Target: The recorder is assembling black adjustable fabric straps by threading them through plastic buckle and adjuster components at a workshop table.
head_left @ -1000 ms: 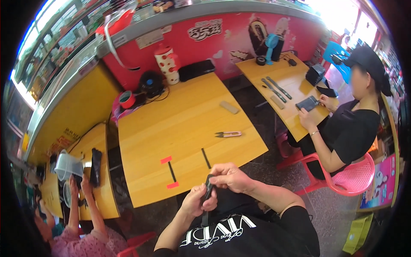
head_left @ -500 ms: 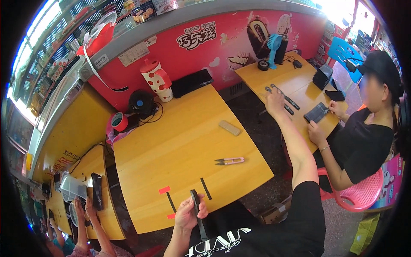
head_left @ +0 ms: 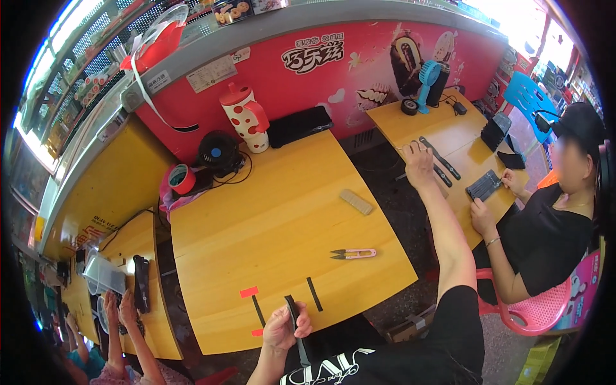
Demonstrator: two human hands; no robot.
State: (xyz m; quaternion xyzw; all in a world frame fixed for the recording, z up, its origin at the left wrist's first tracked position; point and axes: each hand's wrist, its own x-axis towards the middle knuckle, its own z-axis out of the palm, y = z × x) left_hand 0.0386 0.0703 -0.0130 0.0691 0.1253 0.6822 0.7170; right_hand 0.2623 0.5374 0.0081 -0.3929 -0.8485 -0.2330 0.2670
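My left hand (head_left: 285,328) grips a narrow black strip (head_left: 293,310) at the near edge of the yellow table (head_left: 269,218), and the strip hangs down over my lap. My right arm stretches far right to the neighbouring yellow table (head_left: 449,122). There my right hand (head_left: 418,163) rests at the table's edge, fingertips beside several long black strips (head_left: 440,158). Whether its fingers pinch one is unclear. Two short black strips (head_left: 314,294) and red tape marks (head_left: 249,292) lie just ahead of my left hand.
Pink-handled thread snips (head_left: 353,254) and a grey block (head_left: 356,201) lie on my table. A spotted red jug (head_left: 244,119), a black fan (head_left: 217,151) and a tape roll (head_left: 181,179) stand at the back. A seated person in black (head_left: 545,237) handles a black bundle (head_left: 484,186). Another person's hands (head_left: 119,308) work lower left.
My right hand let go of the strip in front of me and reached out to the right-hand table. My left hand has kept hold of the strip.
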